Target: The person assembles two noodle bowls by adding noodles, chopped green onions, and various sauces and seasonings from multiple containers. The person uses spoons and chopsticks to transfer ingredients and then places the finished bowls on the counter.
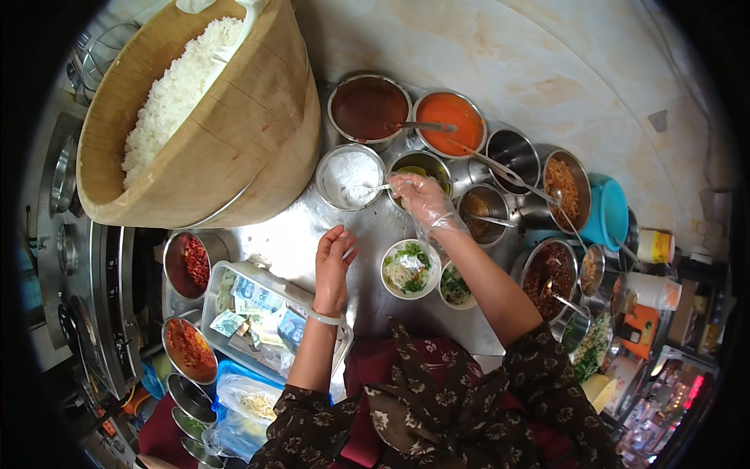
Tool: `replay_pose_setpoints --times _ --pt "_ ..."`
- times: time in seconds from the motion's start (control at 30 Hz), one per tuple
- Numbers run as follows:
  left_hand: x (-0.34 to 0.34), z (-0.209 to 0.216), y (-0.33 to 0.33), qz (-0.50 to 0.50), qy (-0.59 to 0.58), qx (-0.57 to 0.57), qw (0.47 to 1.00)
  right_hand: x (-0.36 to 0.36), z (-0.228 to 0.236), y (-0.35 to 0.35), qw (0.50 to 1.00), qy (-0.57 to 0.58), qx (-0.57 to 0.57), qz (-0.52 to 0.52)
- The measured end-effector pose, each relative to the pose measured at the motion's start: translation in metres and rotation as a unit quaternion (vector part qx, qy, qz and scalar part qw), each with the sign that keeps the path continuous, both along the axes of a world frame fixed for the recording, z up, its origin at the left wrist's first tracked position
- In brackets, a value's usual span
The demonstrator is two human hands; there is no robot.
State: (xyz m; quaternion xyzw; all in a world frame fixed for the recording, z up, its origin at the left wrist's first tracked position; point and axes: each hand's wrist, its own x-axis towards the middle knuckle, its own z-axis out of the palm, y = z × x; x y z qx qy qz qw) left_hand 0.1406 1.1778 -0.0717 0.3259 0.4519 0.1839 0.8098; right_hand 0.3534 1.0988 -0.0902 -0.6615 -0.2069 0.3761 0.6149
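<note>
My right hand (424, 201), in a clear plastic glove, is closed on the handle of a spoon (380, 187). The spoon's other end rests in white powder (349, 173) inside a round metal bowl (321, 193). Below that hand stands a white bowl (409, 270) with pale strands, chopped greens and a small white heap in it. Beside it, partly behind my right forearm, is a second bowl (455, 286) of greens. My left hand (333, 264) is bare and holds nothing, its fingers loosely apart above the metal counter (281, 227).
A large wooden tub (234, 141) of rice stands at the left. Metal pots of dark sauce (369, 108), orange sauce (451, 123) and chili paste (549, 273) curve along the back and right, several with ladles. A plastic bin (223, 273) of banknotes sits left of my left forearm.
</note>
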Motion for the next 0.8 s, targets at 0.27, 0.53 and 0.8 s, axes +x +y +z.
replay_pose_setpoints --times 0.27,0.53,0.8 --pt "-0.007 0.003 0.000 -0.040 -0.004 0.023 0.999 -0.005 0.049 -0.040 0.979 0.194 0.005 -0.060" --pt "-0.012 -0.003 -0.015 -0.116 0.007 0.020 0.993 -0.037 0.116 -0.189 0.984 0.049 -0.103 -0.140" --pt "-0.003 -0.004 -0.035 -0.164 0.016 0.033 0.986 -0.080 0.122 -0.256 0.906 -0.370 -0.176 -0.106"
